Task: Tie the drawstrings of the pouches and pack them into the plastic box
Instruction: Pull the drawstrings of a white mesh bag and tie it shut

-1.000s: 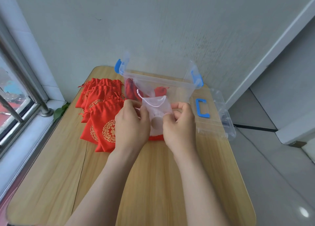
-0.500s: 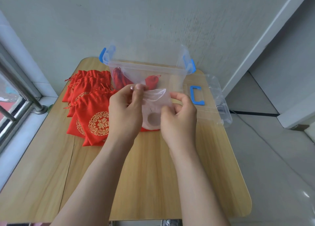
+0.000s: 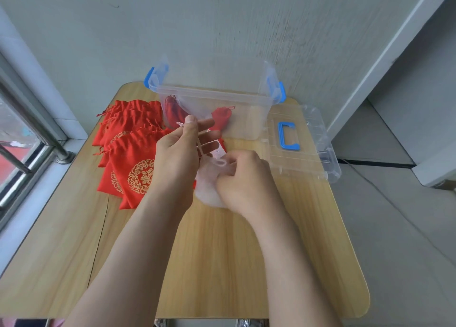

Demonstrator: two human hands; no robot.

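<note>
On the wooden table (image 3: pixel 222 265) both forearms reach forward. The right hand (image 3: pixel 246 178) is blurred; its fingers are curled and it seems to grip the neck of the white pouch (image 3: pixel 209 193), which lies just under and left of it, between the two hands. The left hand (image 3: pixel 177 158) is higher, and its thumb and first finger pinch the drawstring (image 3: pixel 199 146), which runs down to the pouch; the other fingers are straight. Left of the hands lies a pile of red pouches (image 3: pixel 133 153). Behind is the plastic box (image 3: pixel 214 97) with two packed pouches (image 3: pixel 222 118) inside, and its lid (image 3: pixel 308 129) lies to the right.
</note>
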